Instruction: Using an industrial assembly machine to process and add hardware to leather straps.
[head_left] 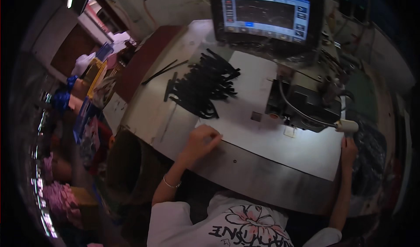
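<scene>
My left hand (202,141) is at the front edge of the worktable, with its fingers curled in and the thumb side toward the right. Whether anything small is between these fingers cannot be made out. Just beyond it lies a loose pile of black fabric-like strips (203,85). At the right side of the table my right hand (348,151) is closed just below the pale head of a small lamp (347,125). Anything in its fingers is hidden. Between the hands a white sheet (262,144) covers the tabletop, lit brightly under the sewing machine head (302,105).
A lit control screen (267,17) stands at the back of the table. Two black strips (164,71) lie apart, left of the pile. A dark round bin (127,166) is below the table's left side. Yellow and blue crates (89,83) and pink cloth (61,199) are farther left.
</scene>
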### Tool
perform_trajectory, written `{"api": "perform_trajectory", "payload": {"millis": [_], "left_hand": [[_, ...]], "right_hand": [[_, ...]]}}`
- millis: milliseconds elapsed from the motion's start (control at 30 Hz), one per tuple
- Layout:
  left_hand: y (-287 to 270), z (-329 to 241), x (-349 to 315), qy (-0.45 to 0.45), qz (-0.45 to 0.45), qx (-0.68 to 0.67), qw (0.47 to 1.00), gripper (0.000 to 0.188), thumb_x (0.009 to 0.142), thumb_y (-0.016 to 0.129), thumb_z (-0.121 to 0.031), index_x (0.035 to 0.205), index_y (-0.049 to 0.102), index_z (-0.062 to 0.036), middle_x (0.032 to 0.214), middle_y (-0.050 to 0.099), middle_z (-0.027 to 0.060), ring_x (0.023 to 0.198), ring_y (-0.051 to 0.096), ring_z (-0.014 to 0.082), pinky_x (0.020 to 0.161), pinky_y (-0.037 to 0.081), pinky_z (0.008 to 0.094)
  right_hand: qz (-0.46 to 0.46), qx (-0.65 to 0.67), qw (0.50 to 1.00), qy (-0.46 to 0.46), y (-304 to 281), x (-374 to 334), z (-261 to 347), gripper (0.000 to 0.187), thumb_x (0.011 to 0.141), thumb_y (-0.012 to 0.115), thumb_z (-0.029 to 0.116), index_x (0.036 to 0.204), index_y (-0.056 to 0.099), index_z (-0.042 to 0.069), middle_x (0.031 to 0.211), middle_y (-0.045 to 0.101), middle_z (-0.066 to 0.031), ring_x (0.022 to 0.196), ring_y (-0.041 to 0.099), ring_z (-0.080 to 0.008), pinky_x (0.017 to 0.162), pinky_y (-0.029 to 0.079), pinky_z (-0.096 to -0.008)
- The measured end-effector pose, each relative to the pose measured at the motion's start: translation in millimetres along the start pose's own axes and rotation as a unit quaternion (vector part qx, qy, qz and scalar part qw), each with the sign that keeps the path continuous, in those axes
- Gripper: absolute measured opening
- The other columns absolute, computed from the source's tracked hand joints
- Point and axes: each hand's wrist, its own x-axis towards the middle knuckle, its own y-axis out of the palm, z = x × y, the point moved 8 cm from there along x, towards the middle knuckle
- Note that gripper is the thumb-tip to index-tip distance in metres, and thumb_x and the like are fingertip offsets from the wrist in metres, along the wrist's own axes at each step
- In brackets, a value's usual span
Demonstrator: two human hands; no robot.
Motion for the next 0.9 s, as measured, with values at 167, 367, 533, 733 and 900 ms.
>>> {"api": "perform_trajectory", "payload": {"millis": [167, 367, 533, 733, 900], "left_hand": [[-112, 147, 24, -0.076, -0.168, 0.210, 0.960, 0.010, 0.078, 0.062, -0.013, 0.081, 0.063, -0.0041, 0.079, 0.060, 0.0102, 0.070, 0.057, 0.0227, 0.062, 0.046, 0.0327], [-157, 292, 58, -0.256, -0.181, 0.267, 0.911, 0.034, 0.086, 0.056, -0.032, 0.107, 0.058, -0.0062, 0.097, 0.060, 0.0146, 0.086, 0.059, 0.0264, 0.074, 0.047, 0.0359], [-123, 295, 100, -0.253, -0.115, 0.337, 0.900, 0.039, 0.079, 0.063, -0.038, 0.107, 0.059, -0.0122, 0.104, 0.055, 0.0136, 0.102, 0.050, 0.0296, 0.083, 0.044, 0.0407], [-182, 344, 70, -0.314, -0.207, 0.285, 0.882, 0.029, 0.075, 0.066, -0.025, 0.100, 0.062, -0.0108, 0.103, 0.055, 0.0120, 0.100, 0.050, 0.0298, 0.082, 0.041, 0.0406], [-202, 342, 66, -0.249, -0.228, 0.313, 0.888, 0.031, 0.077, 0.065, -0.016, 0.107, 0.060, -0.0099, 0.109, 0.055, 0.0123, 0.104, 0.050, 0.0280, 0.088, 0.041, 0.0367]], "right_hand": [[0.013, 0.007, 1.000, 0.014, 11, -4, -16, 0.019, 0.086, 0.054, 0.013, 0.077, 0.057, -0.003, 0.069, 0.056, -0.0194, 0.059, 0.056, -0.0330, 0.052, 0.042, -0.0375], [-0.036, 0.030, 0.999, -0.007, 10, 4, -12, 0.022, 0.088, 0.053, 0.017, 0.078, 0.059, -0.002, 0.066, 0.055, -0.0196, 0.056, 0.053, -0.0346, 0.051, 0.041, -0.0396], [-0.037, 0.034, 0.998, 0.023, 11, 1, -29, 0.020, 0.087, 0.053, 0.015, 0.079, 0.059, -0.003, 0.067, 0.055, -0.0197, 0.057, 0.053, -0.0355, 0.052, 0.041, -0.0411], [-0.070, 0.021, 0.992, -0.098, -12, 16, 41, 0.012, 0.083, 0.056, 0.010, 0.081, 0.060, -0.002, 0.070, 0.056, -0.0205, 0.060, 0.056, -0.0353, 0.054, 0.043, -0.0406], [-0.015, -0.008, 0.999, -0.046, -1, 3, 6, 0.005, 0.076, 0.059, 0.003, 0.079, 0.059, 0.000, 0.068, 0.056, -0.0179, 0.062, 0.057, -0.0339, 0.058, 0.045, -0.0403]]}}
